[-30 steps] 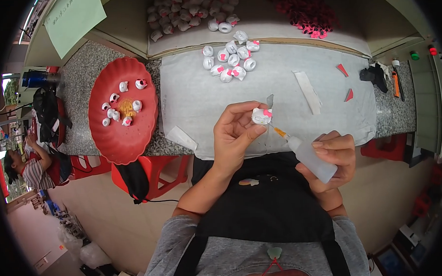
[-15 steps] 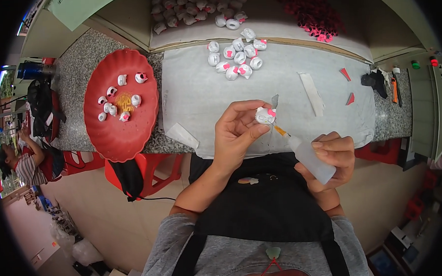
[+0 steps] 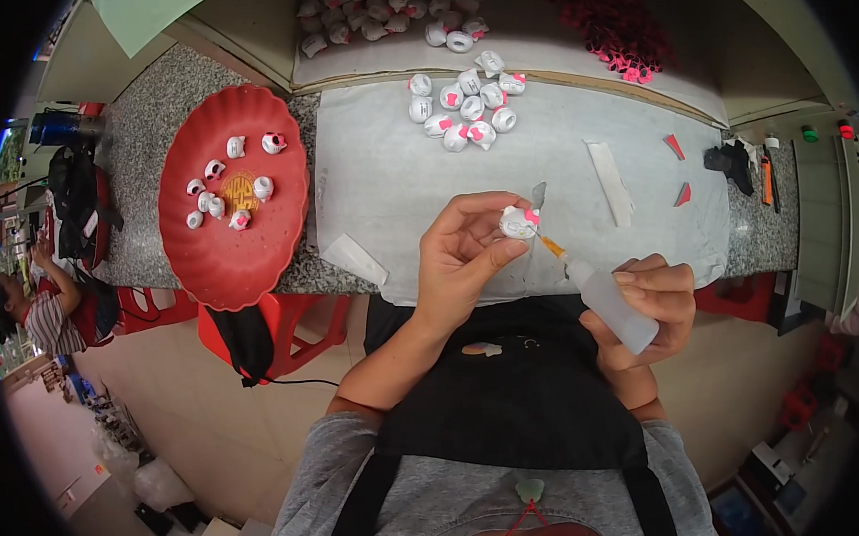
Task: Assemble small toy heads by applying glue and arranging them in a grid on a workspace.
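Item: small white cat-head piece point(image 3: 517, 223) with a pink bow, above the worktop sheet point(image 3: 397, 188). It sits at the fingertips of your left hand point(image 3: 452, 267), pinched between thumb and fingers, on the side facing your right hand point(image 3: 661, 304).

Item: translucent squeeze bottle point(image 3: 615, 308), gripped in your right hand, fingers closed around its body. Its orange nozzle point(image 3: 553, 247) points up and left; the thin tip is just beside the piece's lower right edge, and whether it touches you cannot tell.

Item: loose group of similar white pieces point(image 3: 468, 82), beyond your hands, near the shelf edge.

Item: red scalloped tray point(image 3: 280, 251), to your left, holding more such pieces.

Markings: gold character-style emblem point(image 3: 240, 192) on the tray floor; tiny dark print on some loose pieces, too small to read; small pale motif point(image 3: 481, 348) on your black apron point(image 3: 512, 398).
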Demonstrator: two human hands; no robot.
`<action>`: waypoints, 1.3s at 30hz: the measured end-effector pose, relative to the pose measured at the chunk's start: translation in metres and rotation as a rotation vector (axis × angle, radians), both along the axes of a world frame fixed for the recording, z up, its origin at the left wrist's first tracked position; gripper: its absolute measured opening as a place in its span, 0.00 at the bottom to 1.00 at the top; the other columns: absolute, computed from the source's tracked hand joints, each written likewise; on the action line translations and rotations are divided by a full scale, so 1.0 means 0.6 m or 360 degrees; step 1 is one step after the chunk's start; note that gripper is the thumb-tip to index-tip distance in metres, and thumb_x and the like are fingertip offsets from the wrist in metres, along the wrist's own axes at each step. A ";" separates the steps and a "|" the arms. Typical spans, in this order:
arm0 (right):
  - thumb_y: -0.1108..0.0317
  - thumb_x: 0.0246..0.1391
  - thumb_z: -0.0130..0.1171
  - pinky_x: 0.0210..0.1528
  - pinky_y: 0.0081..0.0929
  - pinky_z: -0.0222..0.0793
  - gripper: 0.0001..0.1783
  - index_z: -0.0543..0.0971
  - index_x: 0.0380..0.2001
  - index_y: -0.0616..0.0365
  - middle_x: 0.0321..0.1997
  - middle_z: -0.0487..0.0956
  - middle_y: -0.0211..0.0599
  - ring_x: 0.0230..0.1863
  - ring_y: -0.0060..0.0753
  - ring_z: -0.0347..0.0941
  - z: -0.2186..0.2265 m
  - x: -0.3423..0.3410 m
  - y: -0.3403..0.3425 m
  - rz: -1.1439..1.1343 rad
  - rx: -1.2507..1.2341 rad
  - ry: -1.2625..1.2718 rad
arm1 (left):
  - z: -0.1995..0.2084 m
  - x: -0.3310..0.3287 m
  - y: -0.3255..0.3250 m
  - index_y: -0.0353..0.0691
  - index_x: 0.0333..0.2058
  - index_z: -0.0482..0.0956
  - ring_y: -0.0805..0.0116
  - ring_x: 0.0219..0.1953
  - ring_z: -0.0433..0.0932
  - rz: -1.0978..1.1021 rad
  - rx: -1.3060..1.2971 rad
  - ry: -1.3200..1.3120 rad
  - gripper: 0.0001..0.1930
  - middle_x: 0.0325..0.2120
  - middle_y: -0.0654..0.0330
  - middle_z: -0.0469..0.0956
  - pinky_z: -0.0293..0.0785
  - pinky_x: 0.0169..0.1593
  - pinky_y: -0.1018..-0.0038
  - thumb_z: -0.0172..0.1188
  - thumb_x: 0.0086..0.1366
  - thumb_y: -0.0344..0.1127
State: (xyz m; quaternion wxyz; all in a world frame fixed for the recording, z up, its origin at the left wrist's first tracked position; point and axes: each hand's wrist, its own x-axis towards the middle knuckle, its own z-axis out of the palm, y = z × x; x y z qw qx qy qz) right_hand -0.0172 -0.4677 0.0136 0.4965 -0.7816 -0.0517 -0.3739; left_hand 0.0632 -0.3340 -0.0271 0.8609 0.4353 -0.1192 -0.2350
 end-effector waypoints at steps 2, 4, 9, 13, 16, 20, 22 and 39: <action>0.69 0.27 0.66 0.24 0.18 0.61 0.21 0.66 0.26 0.57 0.26 0.66 0.34 0.21 0.24 0.63 0.000 -0.002 -0.001 0.0013 0.0015 0.0003 | 0.000 0.000 0.000 0.33 0.38 0.64 0.69 0.41 0.68 0.0004 -0.0004 -0.0001 0.18 0.37 0.53 0.67 0.64 0.44 0.75 0.54 0.46 0.19; 0.69 0.27 0.66 0.24 0.18 0.61 0.21 0.66 0.26 0.57 0.26 0.66 0.34 0.21 0.24 0.63 -0.002 -0.003 -0.001 0.0025 0.0030 0.0005 | -0.001 0.000 0.000 0.33 0.38 0.64 0.69 0.41 0.67 0.0007 -0.0008 -0.0002 0.18 0.37 0.53 0.67 0.64 0.44 0.76 0.54 0.46 0.19; 0.70 0.27 0.66 0.24 0.18 0.62 0.21 0.66 0.27 0.57 0.26 0.66 0.34 0.21 0.24 0.63 -0.003 -0.002 0.002 0.0030 0.0022 0.0001 | -0.006 -0.002 -0.003 0.33 0.37 0.66 0.71 0.38 0.68 0.0097 0.0041 -0.0235 0.16 0.36 0.56 0.67 0.65 0.42 0.78 0.55 0.47 0.19; 0.70 0.27 0.66 0.24 0.18 0.62 0.21 0.66 0.27 0.57 0.26 0.66 0.34 0.21 0.24 0.63 -0.004 -0.003 0.003 0.0044 0.0024 0.0014 | -0.008 -0.003 -0.003 0.33 0.37 0.68 0.72 0.38 0.67 0.0163 0.0186 -0.0430 0.16 0.36 0.56 0.67 0.64 0.41 0.78 0.56 0.46 0.20; 0.70 0.27 0.66 0.24 0.18 0.62 0.21 0.66 0.27 0.57 0.27 0.66 0.34 0.21 0.24 0.63 -0.003 -0.003 0.005 0.0063 0.0022 0.0037 | -0.007 -0.001 0.001 0.32 0.36 0.67 0.67 0.41 0.66 0.0146 0.0376 -0.0610 0.16 0.36 0.53 0.66 0.62 0.45 0.73 0.55 0.45 0.18; 0.71 0.26 0.66 0.24 0.18 0.61 0.21 0.66 0.27 0.57 0.27 0.66 0.35 0.21 0.24 0.63 0.002 -0.004 0.003 0.0071 -0.0011 0.0090 | -0.008 0.004 0.002 0.31 0.36 0.67 0.66 0.42 0.66 0.0183 0.0450 -0.0722 0.16 0.37 0.53 0.66 0.62 0.46 0.73 0.54 0.45 0.18; 0.70 0.26 0.66 0.24 0.18 0.61 0.21 0.66 0.27 0.57 0.27 0.66 0.35 0.21 0.24 0.62 0.003 -0.003 0.002 0.0052 -0.0031 0.0123 | -0.008 0.006 0.002 0.31 0.36 0.67 0.66 0.42 0.65 0.0194 0.0442 -0.0724 0.15 0.37 0.53 0.66 0.62 0.46 0.73 0.53 0.46 0.17; 0.75 0.37 0.53 0.35 0.24 0.66 0.16 0.66 0.34 0.61 0.33 0.68 0.40 0.35 0.34 0.68 -0.011 0.233 -0.173 -0.0070 -0.0366 0.0966 | -0.004 0.055 0.058 0.32 0.38 0.64 0.69 0.39 0.70 0.0434 -0.0054 -0.0070 0.17 0.38 0.52 0.68 0.64 0.42 0.79 0.53 0.47 0.18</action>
